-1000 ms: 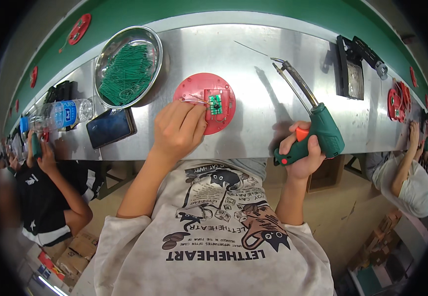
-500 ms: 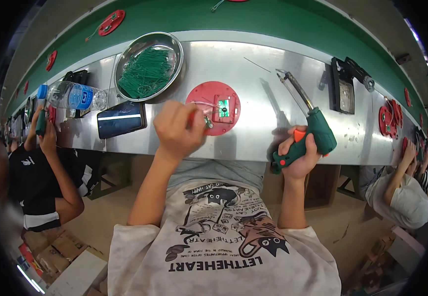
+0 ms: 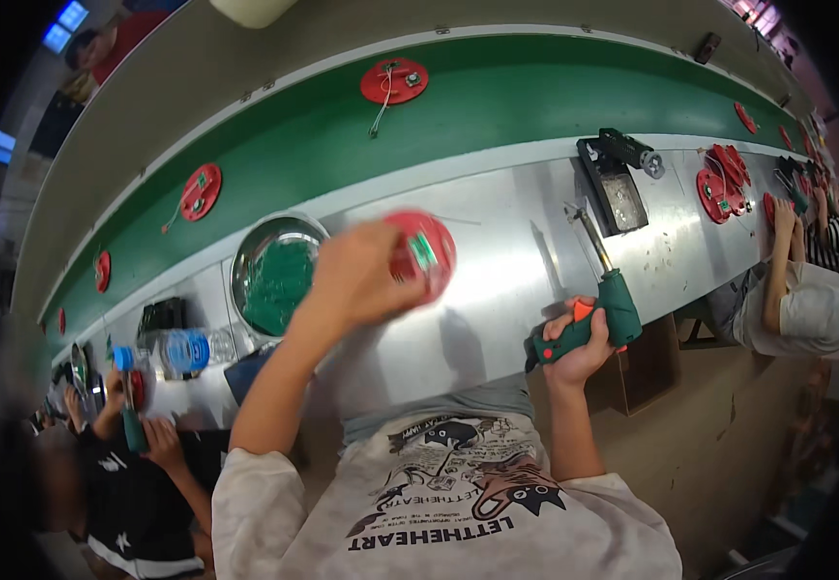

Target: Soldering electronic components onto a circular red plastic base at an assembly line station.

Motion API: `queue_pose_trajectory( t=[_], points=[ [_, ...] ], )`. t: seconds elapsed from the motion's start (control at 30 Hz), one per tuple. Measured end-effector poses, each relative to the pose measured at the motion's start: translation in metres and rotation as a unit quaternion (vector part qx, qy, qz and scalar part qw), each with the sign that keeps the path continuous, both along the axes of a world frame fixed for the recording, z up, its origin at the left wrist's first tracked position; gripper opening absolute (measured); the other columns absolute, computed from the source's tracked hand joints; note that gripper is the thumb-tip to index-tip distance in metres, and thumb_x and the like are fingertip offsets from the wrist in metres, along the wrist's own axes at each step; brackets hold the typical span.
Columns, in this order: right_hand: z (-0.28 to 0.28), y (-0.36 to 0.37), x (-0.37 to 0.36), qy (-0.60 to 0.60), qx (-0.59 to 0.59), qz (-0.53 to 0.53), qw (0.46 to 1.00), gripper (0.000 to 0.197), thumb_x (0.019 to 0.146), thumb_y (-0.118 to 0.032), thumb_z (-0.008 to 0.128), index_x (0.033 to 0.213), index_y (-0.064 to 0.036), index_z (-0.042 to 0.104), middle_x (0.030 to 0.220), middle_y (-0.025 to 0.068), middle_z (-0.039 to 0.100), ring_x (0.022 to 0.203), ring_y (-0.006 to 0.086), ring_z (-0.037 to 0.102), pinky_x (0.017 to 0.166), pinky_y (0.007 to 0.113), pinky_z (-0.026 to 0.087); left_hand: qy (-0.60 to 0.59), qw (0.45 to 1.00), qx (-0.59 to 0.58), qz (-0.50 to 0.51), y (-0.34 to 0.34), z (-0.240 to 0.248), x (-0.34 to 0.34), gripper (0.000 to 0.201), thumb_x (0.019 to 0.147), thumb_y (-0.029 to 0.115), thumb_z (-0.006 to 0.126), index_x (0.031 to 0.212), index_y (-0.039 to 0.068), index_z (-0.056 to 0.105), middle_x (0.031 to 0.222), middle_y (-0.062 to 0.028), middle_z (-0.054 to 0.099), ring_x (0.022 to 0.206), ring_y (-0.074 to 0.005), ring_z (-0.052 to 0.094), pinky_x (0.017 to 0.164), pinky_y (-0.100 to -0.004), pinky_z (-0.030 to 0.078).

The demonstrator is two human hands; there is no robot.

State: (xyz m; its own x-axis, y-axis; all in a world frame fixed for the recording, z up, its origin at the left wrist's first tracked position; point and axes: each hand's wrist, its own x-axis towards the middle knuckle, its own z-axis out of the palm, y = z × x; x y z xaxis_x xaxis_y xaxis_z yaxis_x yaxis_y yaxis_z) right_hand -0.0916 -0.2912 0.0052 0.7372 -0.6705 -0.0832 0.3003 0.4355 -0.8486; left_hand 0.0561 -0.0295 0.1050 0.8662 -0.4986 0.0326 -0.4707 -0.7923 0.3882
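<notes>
1. A long metal bench (image 3: 506, 319) crosses the room, with a green strip (image 3: 294, 145) along its far side; several red discs with thin wires lie spaced out on that strip, one of them (image 3: 394, 81) straight ahead.
2. The red disc in hand (image 3: 445, 253) is near the middle of the view, over the far part of the bench, just right of a steel bowl (image 3: 315, 228) full of green wires (image 3: 282, 285). Whether it touches the metal cannot be told.
3. It is round, bright red and blurred, with a small green circuit board (image 3: 425, 249) near its centre; finer details are smeared.
4. The left hand (image 3: 369, 273) has its fingers bent and closed on the disc's left and near edge; the thumb's exact place cannot be made out.
5. The right hand (image 3: 579, 348) is wrapped round the handle of a green soldering gun (image 3: 617, 307) with an orange trigger, its metal tip pointing away over the bench, near a black tray stand (image 3: 613, 188).
6. Writing: the pale shirt (image 3: 448, 503) carries dark printed lettering among cartoon cats, upside down from here. The clear bottle (image 3: 187, 351) has a blue label, its print too small to read.
</notes>
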Motion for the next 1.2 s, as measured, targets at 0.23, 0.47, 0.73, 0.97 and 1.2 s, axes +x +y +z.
queue_pose_trajectory(
  t=[0.23,0.47,0.73,0.97,1.2],
  points=[
    [0.005,0.014,0.006,-0.002,-0.041,0.001,0.999,0.031,0.104,-0.025,0.047,0.111,0.0037,0.054,0.097,0.018,0.06,0.049,0.0174,0.056,0.047,0.035,0.05,0.005,0.962,0.176,0.211,0.034,-0.022,0.225,0.048,0.078,0.038,0.074,0.108,0.0,0.071,0.106,-0.0265,0.072,0.097,-0.0424,0.071,0.083,-0.0518,0.057],
    [0.002,0.017,0.008,0.015,-0.059,-0.043,0.997,0.031,0.103,-0.025,0.047,0.113,0.0039,0.053,0.097,0.0185,0.061,0.048,0.0174,0.055,0.044,0.033,0.049,0.009,0.96,-0.021,0.279,-0.075,-0.025,0.304,0.042,0.085,0.031,0.072,0.114,0.001,0.072,0.12,-0.025,0.069,0.113,-0.0426,0.067,0.092,-0.0498,0.056],
    [0.006,0.018,0.016,0.051,-0.076,-0.056,0.994,0.032,0.104,-0.03,0.046,0.109,0.0,0.056,0.092,0.0141,0.064,0.048,0.0179,0.051,0.045,0.033,0.043,-0.026,0.985,-0.062,0.16,-0.05,-0.071,0.325,0.031,0.091,0.027,0.063,0.104,0.002,0.074,0.106,-0.0256,0.071,0.102,-0.0429,0.069,0.089,-0.0495,0.055],
    [0.005,0.009,0.008,0.03,-0.057,-0.056,0.996,0.036,0.107,-0.031,0.04,0.108,0.0014,0.055,0.094,0.0136,0.062,0.05,0.0166,0.052,0.048,0.032,0.044,-0.02,0.978,-0.191,-0.079,-0.041,0.0,0.159,0.025,0.086,0.027,0.062,0.087,0.003,0.071,0.089,-0.0207,0.071,0.084,-0.0413,0.068,0.076,-0.0514,0.055],
    [0.009,0.012,0.012,0.042,-0.064,0.018,0.997,0.039,0.107,-0.035,0.04,0.104,0.0007,0.055,0.09,0.0116,0.061,0.052,0.0147,0.051,0.05,0.032,0.042,0.014,0.967,-0.082,-0.243,0.032,-0.047,-0.01,0.021,0.084,0.029,0.067,0.088,0.008,0.067,0.086,-0.0095,0.065,0.09,-0.0327,0.064,0.072,-0.0457,0.054]
  ],
)
